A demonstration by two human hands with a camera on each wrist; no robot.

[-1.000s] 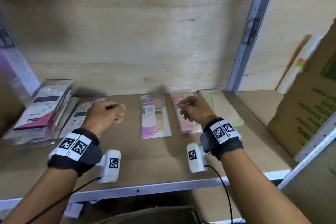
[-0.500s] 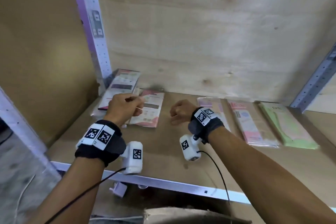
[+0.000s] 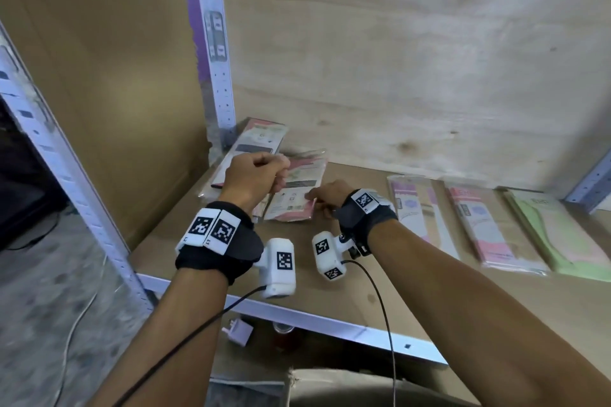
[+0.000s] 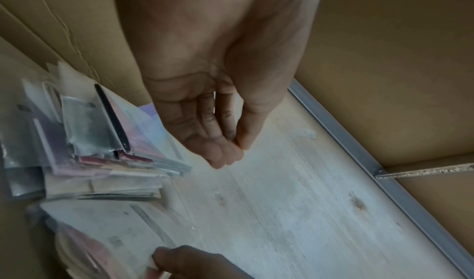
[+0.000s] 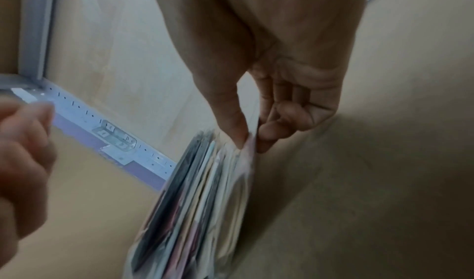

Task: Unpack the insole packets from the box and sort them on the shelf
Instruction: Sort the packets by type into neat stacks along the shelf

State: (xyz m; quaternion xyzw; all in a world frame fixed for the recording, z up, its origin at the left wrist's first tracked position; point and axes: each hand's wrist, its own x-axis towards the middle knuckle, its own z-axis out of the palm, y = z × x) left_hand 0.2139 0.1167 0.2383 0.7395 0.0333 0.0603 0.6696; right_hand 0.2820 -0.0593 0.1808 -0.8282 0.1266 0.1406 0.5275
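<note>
Right hand pinching a packet off the near pile; the slip risk is in that thin corner grip.

Nearest, the box (image 3: 334, 387) sits below the shelf (image 3: 330, 287) edge, mostly out of view. On the shelf, the right hand (image 5: 259, 121) pinches one packet (image 3: 292, 198) at its corner between thumb and forefinger, beside the pile (image 4: 84, 153) by the left post. The left hand (image 3: 254, 175) hovers just above, fingers loosely curled, holding nothing. The film looks slick, so a corner pinch could slip, or drag neighbouring packets and fan the pile toward the shelf edge. Farther right, three sorted packets lie flat in a row, the green packet (image 3: 558, 235) last; a hasty placement could land this one on the wrong kind.
</note>
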